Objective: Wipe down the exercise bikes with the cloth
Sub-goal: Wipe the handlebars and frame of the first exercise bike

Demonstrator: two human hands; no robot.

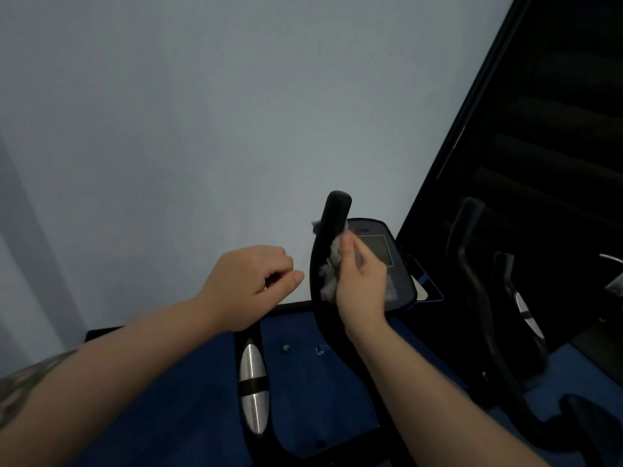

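- Cloth [329, 268] — pale, bunched — sits pressed against the upright black handlebar [332, 230] of the near exercise bike [337, 348], just left of the console [377, 254].
- Right hand [362, 284]: fingers [350, 246] clenched on the cloth, holding it to the bar's right side; a grey tuft shows past the bar's left edge, so the cloth seems to wrap part way round.
- Left hand [249, 284]: loosely curled, grasping nothing, hanging in the air left of the bar and clear of it.
- Silver grip sensor [253, 385] lies lower on the near bar; a second bike [499, 298] stands to the right, dim.
- Step in hand, as I judge it: wiping the upright grip.
- To do it well: wrap the cloth fully round the bar, run it from the rounded tip down in one steady pull, twist slightly to catch the far side.
- Free hand could steady the bar lower down so it does not swing.
- Console screen and silver sensors look like the next surfaces — lighter pressure on the screen.
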